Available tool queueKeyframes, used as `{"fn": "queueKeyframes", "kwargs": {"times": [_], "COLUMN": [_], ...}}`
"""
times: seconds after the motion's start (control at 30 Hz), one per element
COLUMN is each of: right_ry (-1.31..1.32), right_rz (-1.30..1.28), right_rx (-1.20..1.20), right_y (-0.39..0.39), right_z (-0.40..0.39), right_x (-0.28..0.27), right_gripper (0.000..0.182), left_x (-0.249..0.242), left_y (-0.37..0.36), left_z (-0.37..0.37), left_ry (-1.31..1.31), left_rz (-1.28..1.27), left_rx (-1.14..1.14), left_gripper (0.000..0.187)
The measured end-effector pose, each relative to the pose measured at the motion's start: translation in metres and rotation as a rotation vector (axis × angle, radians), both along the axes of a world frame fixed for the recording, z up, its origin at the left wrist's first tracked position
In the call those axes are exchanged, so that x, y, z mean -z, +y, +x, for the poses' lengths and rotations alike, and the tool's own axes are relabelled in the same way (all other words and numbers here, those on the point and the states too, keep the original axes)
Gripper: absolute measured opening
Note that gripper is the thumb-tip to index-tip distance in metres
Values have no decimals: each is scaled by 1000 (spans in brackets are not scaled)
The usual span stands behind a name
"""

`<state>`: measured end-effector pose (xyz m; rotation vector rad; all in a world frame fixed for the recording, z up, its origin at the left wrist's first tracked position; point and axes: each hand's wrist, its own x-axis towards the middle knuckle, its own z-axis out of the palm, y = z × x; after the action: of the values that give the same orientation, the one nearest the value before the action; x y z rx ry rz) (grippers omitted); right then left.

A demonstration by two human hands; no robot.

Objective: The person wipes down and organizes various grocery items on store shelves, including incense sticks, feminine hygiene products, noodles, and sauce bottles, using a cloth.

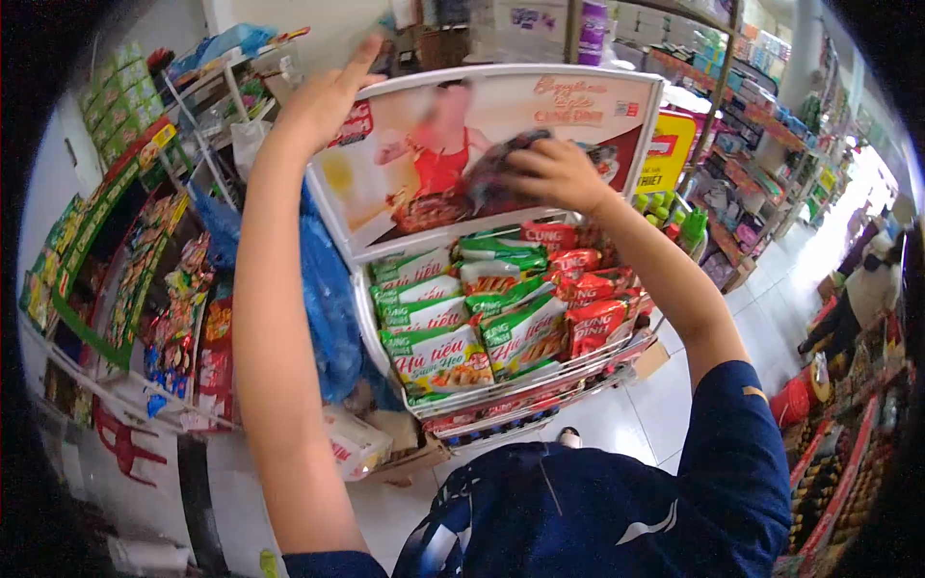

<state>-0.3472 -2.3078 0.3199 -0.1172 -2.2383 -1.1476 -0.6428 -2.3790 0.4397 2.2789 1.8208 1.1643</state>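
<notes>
holding a dark patterned cloth [503, 171] before a printed board [429, 159], the right hand [559, 175] grasps it in the head view; the left hand [326, 104] is at the board's upper left corner (grip unclear), above bagged packets [438, 358] in a rack [525, 387].

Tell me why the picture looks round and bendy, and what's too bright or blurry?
Head view: black corners and bowed shelves suggest a fisheye lens; head view: floor on the right glares white; head view: the dark cloth under the right hand looks smeared.
</notes>
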Motion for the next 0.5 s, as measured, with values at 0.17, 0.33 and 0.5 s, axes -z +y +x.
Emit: {"fn": "queueKeyframes", "kwargs": {"times": [0.17, 0.33, 0.5], "right_ry": [783, 908, 375], "right_rz": [-149, -208, -610], "right_rx": [227, 161, 157], "right_y": [26, 17, -24], "right_z": [90, 55, 15], "right_x": [-20, 31, 72], "right_gripper": [49, 55, 53], "left_x": [2, 6, 14], "left_y": [2, -2, -15], "left_z": [3, 11, 20], "left_ry": [86, 116, 174], "left_rz": [-20, 58, 188], "left_rx": [-101, -182, -239], "left_gripper": [90, 88, 80]}}
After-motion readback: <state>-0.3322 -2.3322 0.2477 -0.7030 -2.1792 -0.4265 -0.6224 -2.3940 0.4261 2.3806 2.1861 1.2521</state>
